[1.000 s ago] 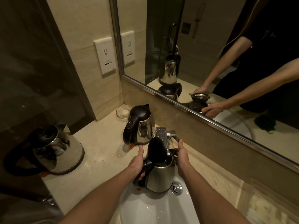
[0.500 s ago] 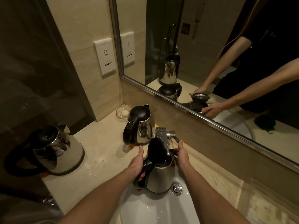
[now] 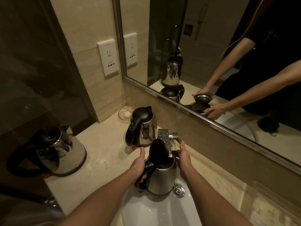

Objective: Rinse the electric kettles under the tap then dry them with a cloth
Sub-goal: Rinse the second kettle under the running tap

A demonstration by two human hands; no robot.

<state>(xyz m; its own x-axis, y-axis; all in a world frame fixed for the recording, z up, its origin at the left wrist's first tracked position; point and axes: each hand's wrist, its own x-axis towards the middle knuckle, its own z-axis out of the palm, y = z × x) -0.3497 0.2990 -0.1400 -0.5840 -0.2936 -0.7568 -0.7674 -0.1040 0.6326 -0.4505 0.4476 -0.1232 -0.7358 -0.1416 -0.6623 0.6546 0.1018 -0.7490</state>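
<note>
Over the sink [image 3: 154, 212], left hand [image 3: 137, 167] grips the open kettle [image 3: 162, 178] under the tap [image 3: 163, 136]; right hand [image 3: 184, 159] at the lever [image 3: 178, 140], grasp unclear; rinsing step: next, probably start the water

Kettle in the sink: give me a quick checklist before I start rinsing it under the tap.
1. Kettle held over the basin: ok.
2. Lid flipped open: ok.
3. Left hand grips the handle: ok.
4. Kettle's opening sits below the tap spout: ok.
5. Right hand reaches the tap lever: ok.
6. Water flowing: cannot tell, no stream is visible in this light.
</note>
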